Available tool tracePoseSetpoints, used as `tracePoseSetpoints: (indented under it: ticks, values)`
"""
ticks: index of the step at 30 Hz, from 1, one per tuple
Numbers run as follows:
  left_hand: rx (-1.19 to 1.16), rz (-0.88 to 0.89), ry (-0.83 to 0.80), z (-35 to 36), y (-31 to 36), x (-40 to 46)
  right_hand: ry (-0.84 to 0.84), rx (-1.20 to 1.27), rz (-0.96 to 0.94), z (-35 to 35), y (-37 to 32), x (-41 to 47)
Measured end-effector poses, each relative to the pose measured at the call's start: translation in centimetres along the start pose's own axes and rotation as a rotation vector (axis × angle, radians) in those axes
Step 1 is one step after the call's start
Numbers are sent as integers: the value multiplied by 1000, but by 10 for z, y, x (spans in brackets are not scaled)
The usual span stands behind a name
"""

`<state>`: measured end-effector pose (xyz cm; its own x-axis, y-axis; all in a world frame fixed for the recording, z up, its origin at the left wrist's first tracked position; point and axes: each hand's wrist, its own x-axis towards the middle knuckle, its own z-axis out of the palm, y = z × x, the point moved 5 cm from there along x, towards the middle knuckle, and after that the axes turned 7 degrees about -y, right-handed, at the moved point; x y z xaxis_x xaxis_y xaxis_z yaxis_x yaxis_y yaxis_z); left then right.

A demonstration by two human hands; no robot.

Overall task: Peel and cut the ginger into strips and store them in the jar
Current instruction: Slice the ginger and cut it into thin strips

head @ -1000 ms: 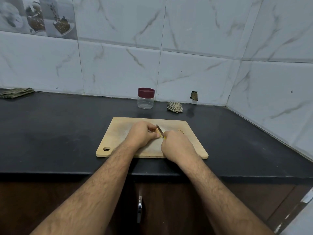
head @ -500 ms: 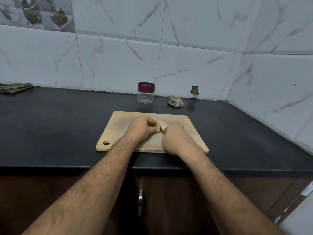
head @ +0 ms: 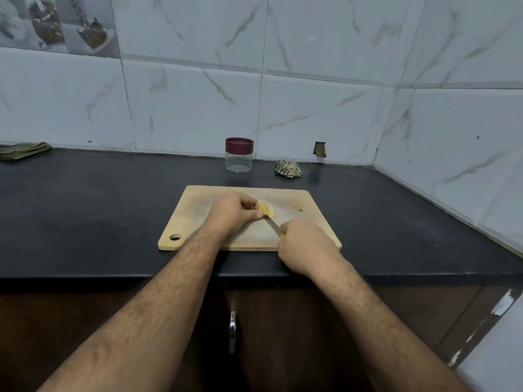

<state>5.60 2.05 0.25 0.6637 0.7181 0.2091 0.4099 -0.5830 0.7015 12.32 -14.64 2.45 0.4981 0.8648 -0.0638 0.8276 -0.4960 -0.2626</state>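
On counter: black worktop, wooden board near front edge.
Jar: behind board by wall, lid on, looks empty.
Left hand: fingers curled, pinning ginger to board.
Right hand: wrapped round knife handle, tip at ginger.
Ginger: pale, peeled, mid-board.
Step (judged): slicing into strips.
Next: steady cuts, fingertips kept back from blade; jar unopened.

open dark counter lies left and right of the cutting board; jar and crumpled cloth stand far behind it.
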Motion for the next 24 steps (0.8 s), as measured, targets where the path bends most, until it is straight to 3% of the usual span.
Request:
tracePoseSetpoints:
  ticks: [13, 24]
  values:
    - [-42, 2, 44, 0, -2, 0, 152, 57, -58, -8, -10, 7]
    - [-2, 25, 41, -2, 4, -4, 163, 3, -39, -2, -21, 20]
